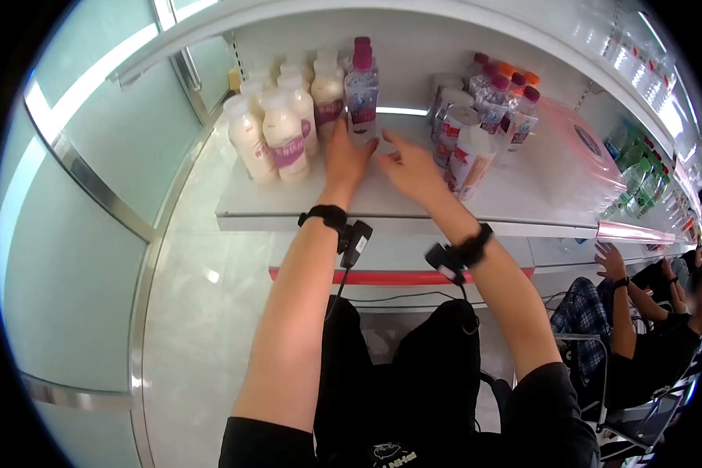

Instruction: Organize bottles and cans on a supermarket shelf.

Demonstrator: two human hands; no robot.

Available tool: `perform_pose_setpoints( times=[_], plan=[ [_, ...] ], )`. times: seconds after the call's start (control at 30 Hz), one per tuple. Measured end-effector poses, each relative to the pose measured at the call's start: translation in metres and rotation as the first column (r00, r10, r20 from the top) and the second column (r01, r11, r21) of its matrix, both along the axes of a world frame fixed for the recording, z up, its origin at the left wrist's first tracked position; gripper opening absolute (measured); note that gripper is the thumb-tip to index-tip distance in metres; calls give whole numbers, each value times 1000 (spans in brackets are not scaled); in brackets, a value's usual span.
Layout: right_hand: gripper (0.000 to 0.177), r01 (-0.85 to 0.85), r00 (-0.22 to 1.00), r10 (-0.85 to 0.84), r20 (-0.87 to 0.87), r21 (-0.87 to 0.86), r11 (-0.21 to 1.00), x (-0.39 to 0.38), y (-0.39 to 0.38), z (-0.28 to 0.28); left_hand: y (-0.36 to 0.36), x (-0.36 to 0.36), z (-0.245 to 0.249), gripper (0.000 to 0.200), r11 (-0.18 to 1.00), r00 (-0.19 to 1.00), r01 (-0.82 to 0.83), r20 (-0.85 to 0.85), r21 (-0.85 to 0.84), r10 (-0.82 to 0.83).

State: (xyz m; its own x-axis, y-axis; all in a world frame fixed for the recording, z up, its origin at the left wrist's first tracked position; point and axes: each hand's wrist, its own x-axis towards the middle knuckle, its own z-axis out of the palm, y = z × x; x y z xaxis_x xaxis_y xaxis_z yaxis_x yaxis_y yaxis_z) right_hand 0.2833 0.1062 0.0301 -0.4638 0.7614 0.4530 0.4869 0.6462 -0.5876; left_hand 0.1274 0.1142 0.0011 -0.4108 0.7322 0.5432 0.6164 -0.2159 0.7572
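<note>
On the white shelf (288,207), my left hand (346,156) is beside a clear bottle with a magenta cap (362,93), its fingers apart near the bottle's lower part; whether they touch it is unclear. Left of it stand several cream-coloured bottles with purple labels (287,148). My right hand (410,165) hovers to the right of the clear bottle, fingers spread and holding nothing. Just right of that hand are several cans (469,160), and behind them small bottles with magenta and orange caps (520,117).
A pink transparent container (577,148) lies further right on the shelf, with green bottles (643,179) beyond it. Glass panels with metal frames (93,203) are at the left. Seated people (647,343) are at the lower right. An upper shelf edge (444,17) curves overhead.
</note>
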Motion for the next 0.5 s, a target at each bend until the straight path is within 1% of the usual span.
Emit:
perform_pose_setpoints(
  times=[0.03, 0.07, 0.1, 0.13, 0.2, 0.27, 0.3, 0.33, 0.37, 0.4, 0.43, 0.47, 0.5],
  plan=[
    [33, -103, 981, 103, -164, 8, 995, 14, -19, 5, -2, -1, 0, 77, 1000, 1000, -7, 19, -9, 7],
    [32, -202, 927, 202, -315, 33, 979, 30, -37, 14, 0, 0, -2, 75, 999, 1000, -15, 13, 38, 14],
    [27, -199, 920, 213, -329, 76, 977, 45, -58, 28, 1, 1, -4, 73, 996, 1000, -22, 11, 82, 21],
    [23, -192, 912, 222, -345, 121, 974, 60, -74, 41, 0, 2, -4, 72, 997, 999, -33, 9, 75, 33],
    [20, -132, 871, 249, -424, 286, 949, 94, -82, 52, -2, 3, -2, 71, 998, 999, -37, 37, 52, 36],
    [19, -19, 776, 235, -585, 351, 936, 126, -70, 73, -5, 3, 3, 66, 998, 998, -63, 24, 31, 62],
    [20, 161, 783, 124, -610, 392, 906, 137, -52, 82, -5, 3, 2, 66, 997, 997, -65, 33, 32, 64],
    [20, 269, 757, 30, -652, 353, 896, 145, -35, 91, -4, 2, 2, 64, 998, 997, -62, 39, -2, 62],
    [26, 359, 750, -46, -660, 348, 866, 157, -4, 90, -4, 3, 4, 61, 998, 997, -56, 43, -32, 57],
    [33, 446, 734, -120, -669, 341, 828, 173, 35, 78, -4, 4, 5, 61, 998, 997, -54, 45, -26, 55],
    [41, 525, 804, -296, -516, 383, 760, 197, 83, 58, -4, 4, 5, 60, 999, 998, -54, 15, -6, 54],
    [49, 579, 815, -463, -349, 441, 686, 213, 119, 35, -5, 2, 4, 59, 998, 998, -61, -16, 15, 61],
    [53, 596, 800, -575, -171, 331, 731, 213, 129, 18, -6, 0, 2, 59, 997, 997, -70, -21, 17, 70]
  ],
)
